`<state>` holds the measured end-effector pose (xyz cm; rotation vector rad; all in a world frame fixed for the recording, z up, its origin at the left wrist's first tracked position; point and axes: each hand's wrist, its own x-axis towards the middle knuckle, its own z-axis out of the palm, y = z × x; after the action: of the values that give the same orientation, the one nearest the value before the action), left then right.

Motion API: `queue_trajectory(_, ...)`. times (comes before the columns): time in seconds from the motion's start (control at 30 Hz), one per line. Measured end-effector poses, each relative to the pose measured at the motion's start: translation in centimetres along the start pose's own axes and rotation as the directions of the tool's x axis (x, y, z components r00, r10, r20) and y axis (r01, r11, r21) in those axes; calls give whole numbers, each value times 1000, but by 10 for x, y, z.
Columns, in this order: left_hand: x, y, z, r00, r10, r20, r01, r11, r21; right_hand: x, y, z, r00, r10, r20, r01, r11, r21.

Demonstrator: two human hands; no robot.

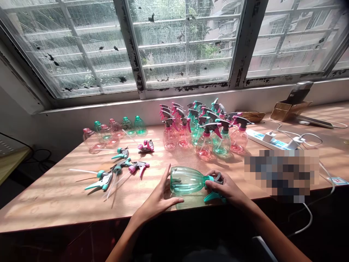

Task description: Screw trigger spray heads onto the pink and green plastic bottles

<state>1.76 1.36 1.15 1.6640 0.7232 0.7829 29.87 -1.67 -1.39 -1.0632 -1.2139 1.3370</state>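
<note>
A clear green spray bottle lies on its side near the front edge of the wooden table. My left hand cups its base, thumb and fingers wrapped round the bottom. My right hand is closed on the teal and grey trigger head at the bottle's neck. Both hands hold the same bottle just above the tabletop.
Several assembled pink and green spray bottles stand at the back centre. Headless bottles sit at the back left, loose trigger heads lie left of my hands. A power strip with cables and a phone stand are on the right.
</note>
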Motion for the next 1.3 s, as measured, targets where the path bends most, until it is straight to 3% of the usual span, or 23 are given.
queue_trajectory(0.23,4,-9,-3,1000,7,-2,-7,999,-33,4,5,-4,999,-16,32,16,1000,-9)
queue_trajectory(0.47,-1,-3,1,1000,30,-8,-29,997,68,5,4,-4,999,-10,31,9,999,42)
queue_trajectory(0.83,-2,3,2,999,27,-24,-26,998,50,5,6,-7,999,-17,49,13,998,69)
queue_trajectory(1.3,0,1,1,998,42,40,-41,999,-9,5,7,-9,997,-23,76,19,998,56)
